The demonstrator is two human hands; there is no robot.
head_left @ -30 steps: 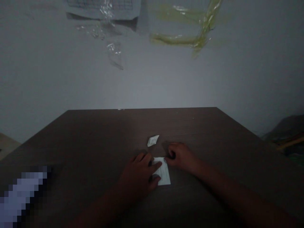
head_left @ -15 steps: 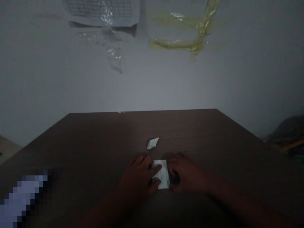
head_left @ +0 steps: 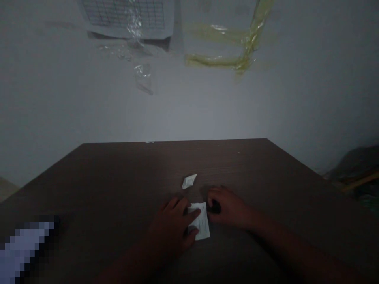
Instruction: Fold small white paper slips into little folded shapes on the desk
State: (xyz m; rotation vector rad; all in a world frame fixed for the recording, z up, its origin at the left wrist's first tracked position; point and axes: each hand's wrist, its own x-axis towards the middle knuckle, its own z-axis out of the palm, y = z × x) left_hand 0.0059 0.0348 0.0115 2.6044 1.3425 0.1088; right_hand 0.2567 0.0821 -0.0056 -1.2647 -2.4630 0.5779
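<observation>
Two spread fingers of our left hand contact the slip; our right hand curls beside it, whether pinching we cannot tell.

A single camera, worn on the person's head, looked forward and down across a flat, dark brown wood-grain tabletop toward a pale grey wall. It sat above the tabletop's near side: the far edge ran across the middle of the view, and the sides fanned outward below. The bare left hand and bare right hand lay low and central, closer to the camera than the wall. The top border cropped a white paper sheet with a dark printed grid.
</observation>
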